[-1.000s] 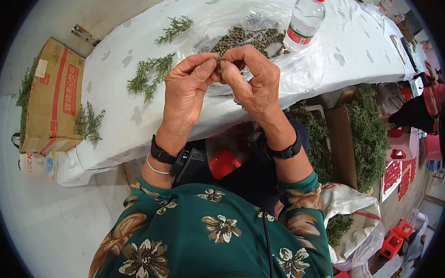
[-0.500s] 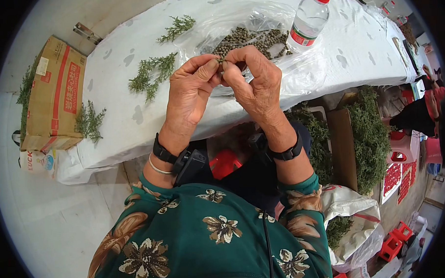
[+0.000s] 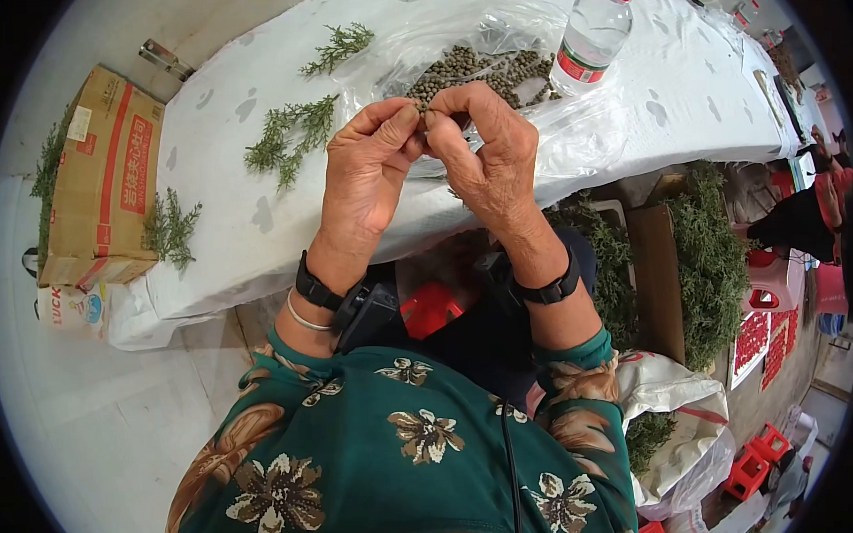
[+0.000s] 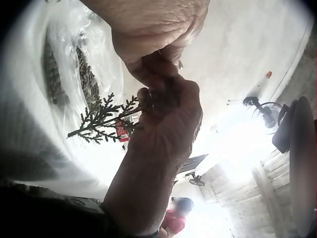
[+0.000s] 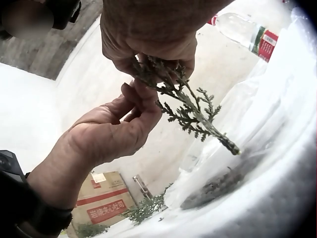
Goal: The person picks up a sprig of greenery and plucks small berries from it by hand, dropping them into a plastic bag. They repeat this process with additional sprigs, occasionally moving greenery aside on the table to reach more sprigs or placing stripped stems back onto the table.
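Both hands meet over the near edge of a clear plastic bag [image 3: 363,76] holding many small round brown cones [image 3: 457,66]. My right hand [image 3: 493,147] grips a green conifer sprig [image 5: 190,111], its cut stem sticking out past the fingers in the right wrist view. From the left side, my left hand [image 3: 362,170] pinches at the leafy end of that sprig with thumb and forefinger. The fingertips of both hands nearly touch and mostly hide what lies between them. In the left wrist view the sprig [image 4: 106,119] juts out from my right hand.
Loose sprigs [image 3: 290,135] lie on the white-covered table [image 3: 226,170]. A water bottle [image 3: 592,40] stands right of the cones. At the left is a cardboard box [image 3: 104,179]. Boxed greenery [image 3: 704,266] and a white sack [image 3: 671,399] are at the lower right.
Both hands stay close together over the bag, with only slight shifts of the fingers. The head view has moved a little; the sprigs and bottle lie as before.
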The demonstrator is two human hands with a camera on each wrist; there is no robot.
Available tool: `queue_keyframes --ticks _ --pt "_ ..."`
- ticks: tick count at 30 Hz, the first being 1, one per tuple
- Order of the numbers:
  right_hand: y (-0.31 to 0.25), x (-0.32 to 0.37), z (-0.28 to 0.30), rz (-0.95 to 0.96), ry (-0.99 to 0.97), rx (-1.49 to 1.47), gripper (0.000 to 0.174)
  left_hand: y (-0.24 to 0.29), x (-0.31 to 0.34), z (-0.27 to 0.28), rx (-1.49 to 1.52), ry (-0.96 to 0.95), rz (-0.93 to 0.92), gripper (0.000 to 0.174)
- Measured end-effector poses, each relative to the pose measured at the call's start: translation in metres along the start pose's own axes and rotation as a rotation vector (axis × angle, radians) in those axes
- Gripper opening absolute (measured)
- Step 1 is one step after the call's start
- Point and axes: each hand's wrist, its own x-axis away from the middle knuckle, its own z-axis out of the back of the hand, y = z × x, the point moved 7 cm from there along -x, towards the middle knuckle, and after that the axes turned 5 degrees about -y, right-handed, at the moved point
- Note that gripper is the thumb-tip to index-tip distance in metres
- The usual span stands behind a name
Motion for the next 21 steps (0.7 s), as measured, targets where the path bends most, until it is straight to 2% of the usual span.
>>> queue_keyframes --ticks 13,21 --pt "-0.0004 0.001 0.0008 -0.011 0.023 -0.001 0.007 0.0003 0.002 -0.0039 0.002 0.004 -0.038 0.012" --pt "0.0003 -0.0009 -0.0011 0.024 0.027 0.036 0.008 0.0002 0.0022 -0.0024 -0.013 0.072 -0.055 0.012"
